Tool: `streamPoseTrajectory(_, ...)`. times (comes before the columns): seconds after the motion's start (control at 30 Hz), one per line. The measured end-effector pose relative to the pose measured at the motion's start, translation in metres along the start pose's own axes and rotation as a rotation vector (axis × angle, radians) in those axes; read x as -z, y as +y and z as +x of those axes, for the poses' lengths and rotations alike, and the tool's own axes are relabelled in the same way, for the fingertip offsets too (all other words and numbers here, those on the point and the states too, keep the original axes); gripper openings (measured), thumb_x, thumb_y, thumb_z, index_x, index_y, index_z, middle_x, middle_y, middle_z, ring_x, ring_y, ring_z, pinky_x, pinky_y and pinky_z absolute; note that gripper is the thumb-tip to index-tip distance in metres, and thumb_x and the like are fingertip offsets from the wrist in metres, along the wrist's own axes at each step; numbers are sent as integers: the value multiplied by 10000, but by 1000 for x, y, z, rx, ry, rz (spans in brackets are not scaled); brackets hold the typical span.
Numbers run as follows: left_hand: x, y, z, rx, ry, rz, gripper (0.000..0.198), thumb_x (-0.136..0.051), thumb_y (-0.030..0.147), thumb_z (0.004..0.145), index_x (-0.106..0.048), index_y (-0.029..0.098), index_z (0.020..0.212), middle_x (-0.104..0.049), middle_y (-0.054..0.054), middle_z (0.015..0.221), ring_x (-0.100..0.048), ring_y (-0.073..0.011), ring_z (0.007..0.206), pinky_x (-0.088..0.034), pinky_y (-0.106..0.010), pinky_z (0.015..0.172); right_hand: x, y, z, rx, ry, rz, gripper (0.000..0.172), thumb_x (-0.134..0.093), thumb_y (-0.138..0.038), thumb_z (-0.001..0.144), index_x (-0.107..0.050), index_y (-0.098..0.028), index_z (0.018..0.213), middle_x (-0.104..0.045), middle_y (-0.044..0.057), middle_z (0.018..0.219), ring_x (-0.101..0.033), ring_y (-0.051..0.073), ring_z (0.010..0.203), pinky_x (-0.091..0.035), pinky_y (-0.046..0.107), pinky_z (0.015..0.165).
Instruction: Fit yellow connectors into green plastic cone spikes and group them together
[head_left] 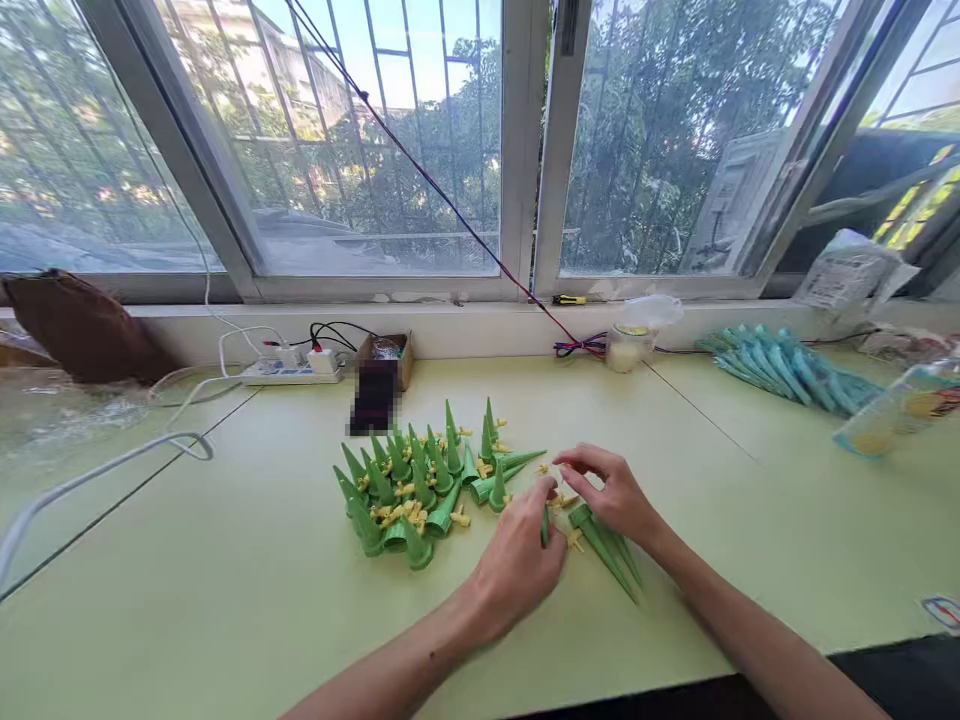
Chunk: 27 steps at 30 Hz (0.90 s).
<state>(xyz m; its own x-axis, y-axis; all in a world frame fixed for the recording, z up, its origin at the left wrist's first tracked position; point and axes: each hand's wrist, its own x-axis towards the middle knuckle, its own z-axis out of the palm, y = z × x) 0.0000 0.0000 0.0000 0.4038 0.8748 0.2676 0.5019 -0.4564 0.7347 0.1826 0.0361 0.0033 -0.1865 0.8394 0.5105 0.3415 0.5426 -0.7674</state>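
Note:
My left hand (521, 550) is closed around a green plastic spike (545, 527), mostly hidden by the fingers. Just to its right, my right hand (613, 492) pinches a small yellow plastic piece (567, 467) at the fingertips; its shape is hard to make out. Left of both hands stands a group of green cone-shaped spikes (416, 545), some upright and some lying down. Yellow valve-like pieces (460, 517) are scattered among them. Under my right hand lie more green spikes (609, 560), points toward me, with a yellow piece (575, 540) beside them.
Behind the spikes are a blurred dark object (375, 395) and a small cardboard box (405, 362). A power strip (292, 372) with cables sits at back left. A jar (628, 348), blue-green packets (787, 370) and a plastic bag (900, 410) lie toward the right.

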Motion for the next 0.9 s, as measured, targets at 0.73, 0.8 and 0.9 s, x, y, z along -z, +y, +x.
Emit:
streamPoseTrajectory(0.73, 0, 6, 6, -35, 212, -95, 408, -509, 49, 824, -621, 203, 1185, -693, -31, 1006, -532, -85, 582, -460, -234, 605, -1, -8, -1, 7, -45, 32, 165, -589, -277, 945, -704, -171, 892, -671, 29, 748, -589, 154, 667, -496, 263, 624)
streamPoseTrajectory(0.8, -1, 5, 6, -60, 208, -97, 422, -503, 32, 818, -623, 212, 1180, -693, -28, 1052, -537, -82, 594, -466, -232, 615, -1, -10, -1, 16, -34, 16, 183, -585, -280, 949, -700, -172, 855, -664, 25, 730, -580, 150, 657, -487, 259, 618)
streamPoseTrajectory(0.9, -2, 4, 6, -75, 209, -100, 427, -502, 26, 819, -621, 220, 1180, -690, -22, 1089, -540, -79, 604, -473, -230, 625, -1, -10, -1, 16, -28, 2, 190, -588, -284, 950, -697, -171, 843, -665, 27, 734, -579, 151, 662, -481, 259, 621)
